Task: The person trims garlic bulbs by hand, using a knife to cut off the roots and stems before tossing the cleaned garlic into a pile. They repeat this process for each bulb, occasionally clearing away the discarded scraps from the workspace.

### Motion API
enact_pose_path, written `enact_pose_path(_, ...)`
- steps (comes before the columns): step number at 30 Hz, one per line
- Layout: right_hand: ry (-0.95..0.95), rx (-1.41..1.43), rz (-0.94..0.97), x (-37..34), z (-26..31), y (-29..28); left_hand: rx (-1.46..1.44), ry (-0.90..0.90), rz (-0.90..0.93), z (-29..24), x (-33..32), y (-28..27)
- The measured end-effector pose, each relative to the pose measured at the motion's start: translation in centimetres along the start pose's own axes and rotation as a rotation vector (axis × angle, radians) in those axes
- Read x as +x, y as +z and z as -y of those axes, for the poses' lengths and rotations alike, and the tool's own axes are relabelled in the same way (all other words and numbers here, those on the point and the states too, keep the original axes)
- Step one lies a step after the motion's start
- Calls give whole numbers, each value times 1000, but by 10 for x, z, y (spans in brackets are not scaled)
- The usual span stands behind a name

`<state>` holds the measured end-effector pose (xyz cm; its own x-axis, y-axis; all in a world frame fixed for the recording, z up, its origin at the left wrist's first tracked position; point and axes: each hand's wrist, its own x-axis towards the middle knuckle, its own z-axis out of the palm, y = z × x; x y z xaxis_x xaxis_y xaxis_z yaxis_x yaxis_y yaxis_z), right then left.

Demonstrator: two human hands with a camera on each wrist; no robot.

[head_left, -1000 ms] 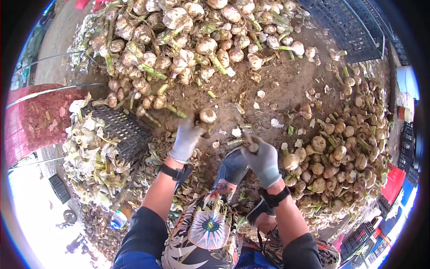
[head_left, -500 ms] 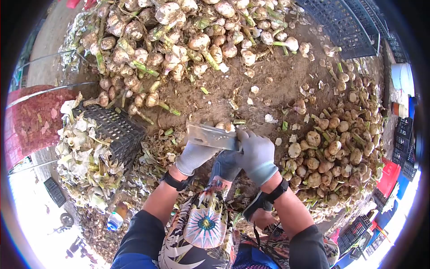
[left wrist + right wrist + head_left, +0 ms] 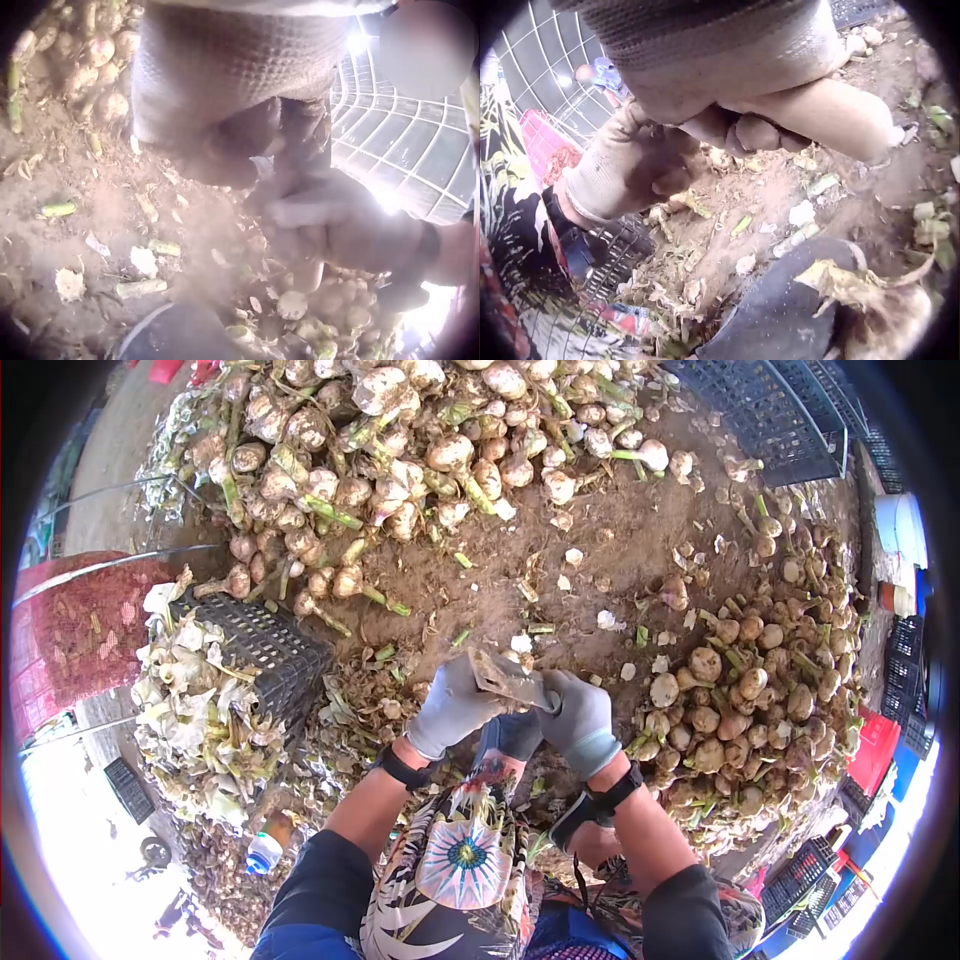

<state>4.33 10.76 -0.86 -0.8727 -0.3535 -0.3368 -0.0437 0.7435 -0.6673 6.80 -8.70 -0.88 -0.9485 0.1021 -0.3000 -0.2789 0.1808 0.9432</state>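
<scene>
In the head view, a broad, dirt-stained blade [image 3: 508, 680] lies across the space between the two gloved hands. The right hand [image 3: 580, 720] grips its handle; in the right wrist view that hand [image 3: 720, 67] has curled fingers. The left hand [image 3: 452, 705] is at the blade's far end, its fingers partly hidden; whether it holds a bulb cannot be made out. The left wrist view shows the left hand [image 3: 232, 75] close up and the right hand [image 3: 345, 225] below. A blurred garlic bulb [image 3: 889, 322] appears beside the shoe [image 3: 780, 300] in the right wrist view.
Garlic with stalks [image 3: 390, 460] is heaped at the back. Trimmed bulbs [image 3: 750, 710] are piled on the right. A black crate [image 3: 270, 650] and pale husks [image 3: 205, 730] stand left; another crate [image 3: 760, 420] is at upper right. Cut stalks litter the ground.
The bulb seen by the left hand a second ago no longer shows in the head view. The blade has come up between the hands and now tilts differently, nearer the body.
</scene>
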Motion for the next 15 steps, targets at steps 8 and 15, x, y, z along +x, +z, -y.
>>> enact_pose_path(8, 389, 173, 27, -26, -85, 21, -259, -102, 151, -45, 5, 4)
enact_pose_path(15, 192, 348, 85, 17, -16, -26, 593, 399, 189, -14, 19, 4)
